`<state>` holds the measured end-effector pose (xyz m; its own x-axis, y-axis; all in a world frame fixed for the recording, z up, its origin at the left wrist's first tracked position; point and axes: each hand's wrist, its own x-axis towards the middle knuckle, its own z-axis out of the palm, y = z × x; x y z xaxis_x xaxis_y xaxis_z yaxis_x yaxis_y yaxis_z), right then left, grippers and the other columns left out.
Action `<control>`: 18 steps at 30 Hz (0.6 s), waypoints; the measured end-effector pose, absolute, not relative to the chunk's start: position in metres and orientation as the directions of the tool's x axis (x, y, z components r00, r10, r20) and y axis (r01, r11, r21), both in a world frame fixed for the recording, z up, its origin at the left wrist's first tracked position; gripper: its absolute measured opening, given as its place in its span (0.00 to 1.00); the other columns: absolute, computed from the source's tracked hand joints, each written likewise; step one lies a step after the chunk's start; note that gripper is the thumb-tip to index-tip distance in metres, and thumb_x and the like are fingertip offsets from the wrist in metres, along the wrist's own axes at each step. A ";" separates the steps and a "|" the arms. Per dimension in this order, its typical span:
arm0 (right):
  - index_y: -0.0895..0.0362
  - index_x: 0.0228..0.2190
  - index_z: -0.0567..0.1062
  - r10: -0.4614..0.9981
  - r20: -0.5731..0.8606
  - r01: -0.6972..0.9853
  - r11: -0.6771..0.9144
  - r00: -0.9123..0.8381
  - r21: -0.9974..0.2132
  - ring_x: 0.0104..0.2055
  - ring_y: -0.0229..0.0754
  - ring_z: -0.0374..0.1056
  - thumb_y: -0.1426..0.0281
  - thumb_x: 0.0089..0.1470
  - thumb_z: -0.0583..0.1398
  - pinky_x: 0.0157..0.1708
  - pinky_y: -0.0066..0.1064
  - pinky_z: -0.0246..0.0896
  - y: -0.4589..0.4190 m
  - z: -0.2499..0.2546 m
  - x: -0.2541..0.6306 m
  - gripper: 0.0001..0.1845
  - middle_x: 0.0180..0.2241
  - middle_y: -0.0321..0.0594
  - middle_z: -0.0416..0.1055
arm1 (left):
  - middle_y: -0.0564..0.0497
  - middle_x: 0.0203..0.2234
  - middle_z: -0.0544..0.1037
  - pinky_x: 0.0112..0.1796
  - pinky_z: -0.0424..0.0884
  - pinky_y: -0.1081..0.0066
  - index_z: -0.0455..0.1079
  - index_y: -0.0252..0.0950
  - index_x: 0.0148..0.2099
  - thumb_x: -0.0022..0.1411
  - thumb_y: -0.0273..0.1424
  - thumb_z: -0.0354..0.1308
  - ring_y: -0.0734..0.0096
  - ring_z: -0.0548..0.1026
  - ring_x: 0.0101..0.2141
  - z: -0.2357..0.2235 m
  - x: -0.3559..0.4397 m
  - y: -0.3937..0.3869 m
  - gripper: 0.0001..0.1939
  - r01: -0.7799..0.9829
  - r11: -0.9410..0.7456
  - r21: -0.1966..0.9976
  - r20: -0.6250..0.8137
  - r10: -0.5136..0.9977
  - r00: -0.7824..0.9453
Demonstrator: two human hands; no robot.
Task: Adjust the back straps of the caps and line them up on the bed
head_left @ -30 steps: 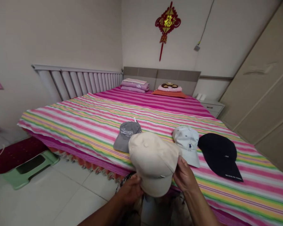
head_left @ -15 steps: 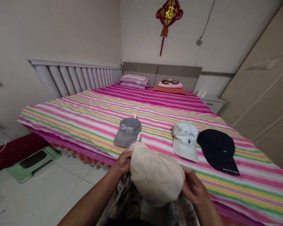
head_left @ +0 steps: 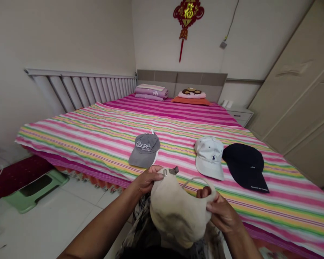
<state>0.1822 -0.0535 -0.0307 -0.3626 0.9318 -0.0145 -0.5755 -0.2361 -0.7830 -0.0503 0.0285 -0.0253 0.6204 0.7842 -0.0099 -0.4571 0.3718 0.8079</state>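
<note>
Between my hands, over my lap, is a cream baseball cap (head_left: 175,212) with its back opening facing up. My left hand (head_left: 148,180) pinches the cap's edge beside a metal buckle (head_left: 174,170). On the other side, my right hand (head_left: 218,207) grips the edge where a thin strap (head_left: 198,180) loops upward, its end loose from the buckle. A grey cap (head_left: 144,150) with white lettering lies on the bed ahead of my left hand. Beyond my right hand sit a white cap (head_left: 209,156) and, touching it or nearly so, a black cap (head_left: 247,167).
The bed (head_left: 97,136) has a striped cover. Folded purple bedding (head_left: 151,92) and a pink pillow (head_left: 191,95) rest near the headboard (head_left: 162,80). A green stool (head_left: 35,190) stands on the floor at left. A white nightstand (head_left: 240,115) is at the far right.
The cream cap has been tipped so its back opening, buckle and strap now show. My right hand has shifted to the strap side. The camera view has moved slightly.
</note>
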 end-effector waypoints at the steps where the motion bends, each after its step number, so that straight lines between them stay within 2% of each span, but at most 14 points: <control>1: 0.58 0.22 0.72 0.932 0.007 -0.575 -0.218 -0.363 -0.789 0.23 0.35 0.62 0.72 0.31 0.67 0.23 0.25 0.56 -0.054 -0.029 0.182 0.11 0.21 0.35 0.68 | 0.51 0.16 0.72 0.21 0.61 0.78 0.71 0.28 0.24 0.34 0.30 0.67 0.78 0.67 0.17 -0.022 -0.050 0.029 0.13 -0.442 0.365 0.819 -0.019 0.788 0.615; 4: 0.57 0.23 0.71 0.914 0.015 -0.556 -0.234 -0.406 -0.798 0.24 0.36 0.59 0.70 0.32 0.67 0.24 0.26 0.54 -0.058 -0.025 0.178 0.12 0.22 0.35 0.65 | 0.51 0.17 0.72 0.20 0.61 0.78 0.71 0.29 0.25 0.33 0.27 0.66 0.78 0.67 0.17 -0.014 -0.048 0.030 0.12 -0.395 0.346 0.851 -0.045 0.797 0.602; 8: 0.58 0.22 0.72 0.930 -0.006 -0.531 -0.215 -0.368 -0.820 0.22 0.36 0.56 0.59 0.40 0.63 0.22 0.27 0.51 -0.062 -0.020 0.175 0.14 0.20 0.36 0.63 | 0.50 0.19 0.72 0.21 0.62 0.78 0.71 0.29 0.26 0.34 0.27 0.65 0.77 0.68 0.19 -0.009 -0.043 0.028 0.12 -0.379 0.341 0.861 -0.018 0.763 0.646; 11: 0.58 0.19 0.71 0.953 0.018 -0.524 -0.151 -0.304 -0.838 0.24 0.36 0.57 0.61 0.42 0.62 0.24 0.27 0.52 -0.063 -0.016 0.173 0.13 0.21 0.38 0.64 | 0.50 0.20 0.72 0.21 0.61 0.78 0.71 0.29 0.29 0.35 0.29 0.65 0.78 0.68 0.19 -0.008 -0.040 0.024 0.14 -0.386 0.350 0.854 -0.004 0.745 0.667; 14: 0.58 0.21 0.72 0.963 0.032 -0.537 -0.122 -0.269 -0.835 0.25 0.36 0.59 0.64 0.42 0.63 0.25 0.26 0.53 -0.063 -0.014 0.171 0.10 0.22 0.37 0.66 | 0.52 0.16 0.70 0.19 0.59 0.80 0.71 0.29 0.28 0.38 0.31 0.65 0.81 0.65 0.16 -0.007 -0.037 0.021 0.13 -0.380 0.341 0.860 -0.025 0.771 0.637; 18: 0.58 0.25 0.72 0.978 0.006 -0.538 -0.109 -0.208 -0.836 0.20 0.34 0.58 0.64 0.45 0.61 0.21 0.25 0.53 -0.065 -0.011 0.168 0.09 0.16 0.35 0.64 | 0.53 0.15 0.70 0.19 0.60 0.79 0.72 0.29 0.28 0.39 0.31 0.66 0.81 0.65 0.15 -0.005 -0.033 0.019 0.13 -0.376 0.356 0.856 -0.050 0.779 0.625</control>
<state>0.1684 -0.0645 -0.0109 -0.2079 0.9781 0.0058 -0.5377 -0.1093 -0.8360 -0.0325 0.0187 -0.0048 0.6251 0.7790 -0.0501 -0.3756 0.3564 0.8555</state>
